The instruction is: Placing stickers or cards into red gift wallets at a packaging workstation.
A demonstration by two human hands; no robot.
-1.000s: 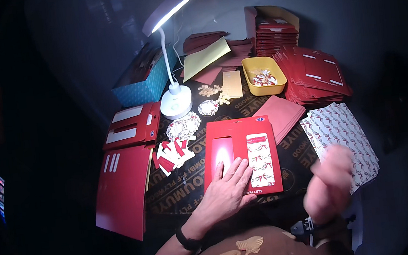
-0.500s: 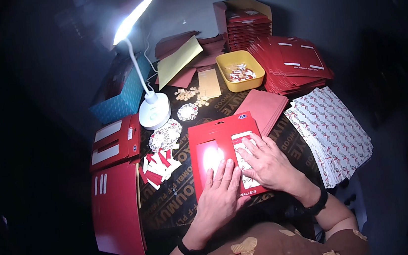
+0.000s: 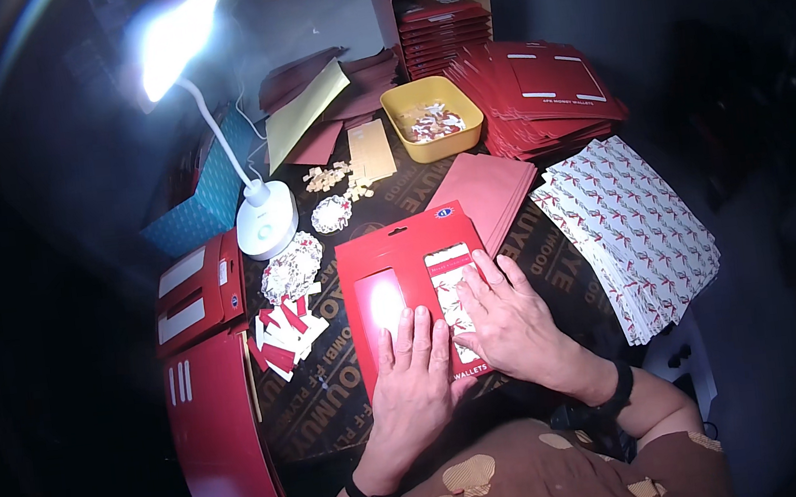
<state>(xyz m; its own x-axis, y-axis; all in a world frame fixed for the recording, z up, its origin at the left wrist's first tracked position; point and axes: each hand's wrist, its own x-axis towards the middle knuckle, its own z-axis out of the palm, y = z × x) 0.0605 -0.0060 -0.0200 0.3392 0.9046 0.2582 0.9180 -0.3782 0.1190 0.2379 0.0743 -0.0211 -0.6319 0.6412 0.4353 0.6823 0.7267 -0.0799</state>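
A flat red package [image 3: 368, 261] with a hang hole lies before me, tilted slightly. Lamp light glares off its left panel, and patterned white paper [image 3: 451, 311] shows in its right opening. My left hand [image 3: 413, 368] rests flat on the package's lower middle, fingers stretched side by side. On the right opening lies my right hand [image 3: 513, 329], fingers extended over the patterned paper and the package's right edge. Neither hand grasps anything. Several pinkish-red envelopes [image 3: 489, 190] lie just beyond the package, partly under its far right corner.
A lit white lamp [image 3: 266, 219] stands at left, near round stickers [image 3: 291, 267] and red and white strips [image 3: 289, 336]. Red card sheets [image 3: 218, 432] lie left. Beyond are a yellow tray [image 3: 446, 146] and stacked red packages [image 3: 546, 87]; patterned sheets [image 3: 629, 234] lie right.
The whole view has shifted, so most things appear farther left and the far ones higher. Both hands stay flat on the red package, with barely any change in their pose.
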